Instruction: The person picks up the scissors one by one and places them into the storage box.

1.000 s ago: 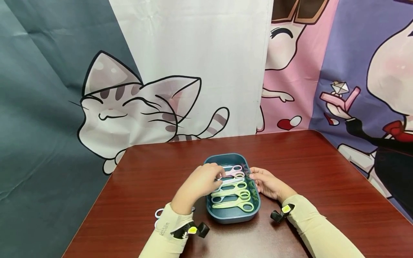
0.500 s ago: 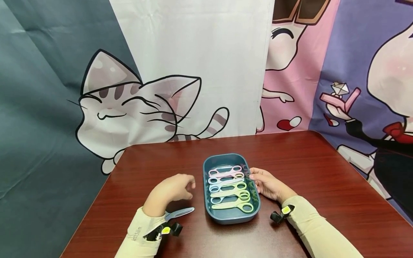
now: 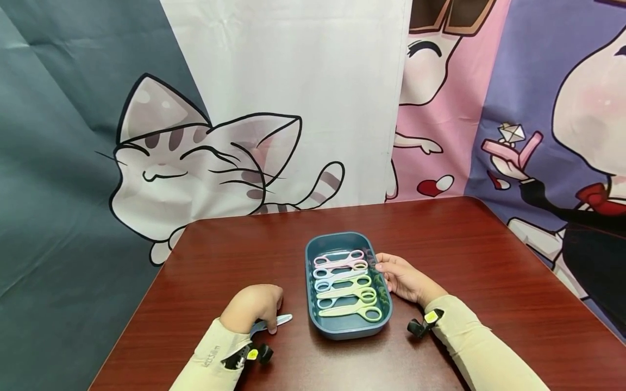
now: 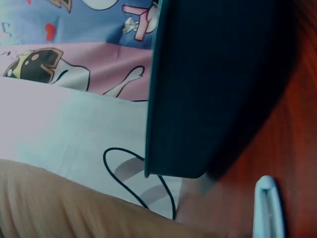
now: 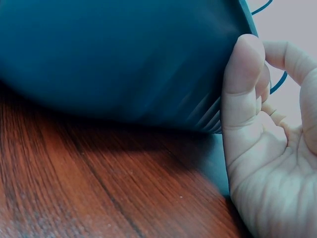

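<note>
On the table at lower left lies a pair of light blue scissors [image 3: 285,319], its blade end pointing right. My left hand [image 3: 254,307] reaches down over its middle, with bent fingers gripping it; the handles are mostly hidden by the hand. In the left wrist view the tip of the scissors [image 4: 269,208] shows at lower right, but the fingertips do not. A blue-grey plastic box [image 3: 348,331] stands to the right, with several pastel scissors [image 3: 346,311] in a column inside. My right hand [image 3: 406,279] holds the box's right rim, thumb [image 5: 242,74] against its wall.
The reddish-brown wooden table [image 3: 469,244] extends around the box. Behind it hangs a printed cartoon backdrop [image 3: 342,108]. The box's tall side wall [image 4: 208,89] stands close to the left hand in the left wrist view.
My left hand has left the inside of the box, moved left and down, and lowered its fingers onto the light blue scissors on the table. The right hand stays at the rim.
</note>
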`<state>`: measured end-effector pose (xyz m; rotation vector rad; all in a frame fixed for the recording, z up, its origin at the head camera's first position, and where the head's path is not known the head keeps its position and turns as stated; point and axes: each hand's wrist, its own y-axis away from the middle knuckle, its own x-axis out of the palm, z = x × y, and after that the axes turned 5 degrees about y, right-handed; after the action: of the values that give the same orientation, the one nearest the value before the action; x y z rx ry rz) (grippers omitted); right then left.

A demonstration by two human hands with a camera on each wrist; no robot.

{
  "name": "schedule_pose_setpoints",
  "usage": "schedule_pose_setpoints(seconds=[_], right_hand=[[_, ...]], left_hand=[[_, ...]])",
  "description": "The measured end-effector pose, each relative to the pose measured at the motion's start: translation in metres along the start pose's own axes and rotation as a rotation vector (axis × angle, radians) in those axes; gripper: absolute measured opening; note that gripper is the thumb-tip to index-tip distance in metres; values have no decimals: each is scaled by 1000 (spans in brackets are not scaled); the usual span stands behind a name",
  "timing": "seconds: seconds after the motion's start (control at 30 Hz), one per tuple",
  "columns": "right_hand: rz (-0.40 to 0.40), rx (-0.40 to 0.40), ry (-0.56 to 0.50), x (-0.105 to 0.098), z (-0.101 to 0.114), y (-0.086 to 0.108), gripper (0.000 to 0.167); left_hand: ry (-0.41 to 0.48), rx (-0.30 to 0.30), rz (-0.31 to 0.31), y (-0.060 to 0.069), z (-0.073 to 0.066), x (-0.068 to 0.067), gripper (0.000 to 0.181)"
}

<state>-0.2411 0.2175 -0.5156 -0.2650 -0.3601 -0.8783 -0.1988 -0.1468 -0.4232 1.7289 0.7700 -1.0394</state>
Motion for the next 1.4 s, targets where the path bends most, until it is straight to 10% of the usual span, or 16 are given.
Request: schedule_pose_setpoints(seconds=[0.37,0.9,1.4], right_hand=[[-25,-6,15,-2,2,1,15],[-23,-1,10,-2,-1,2,15],[-26,-4,8,0,-2,0,14]], left_hand=[[-79,40,-99,-8,-5,5,29],[178,71,-79,-8,-10,-34,27],[292,295,-121,-7,-46,-56,28]])
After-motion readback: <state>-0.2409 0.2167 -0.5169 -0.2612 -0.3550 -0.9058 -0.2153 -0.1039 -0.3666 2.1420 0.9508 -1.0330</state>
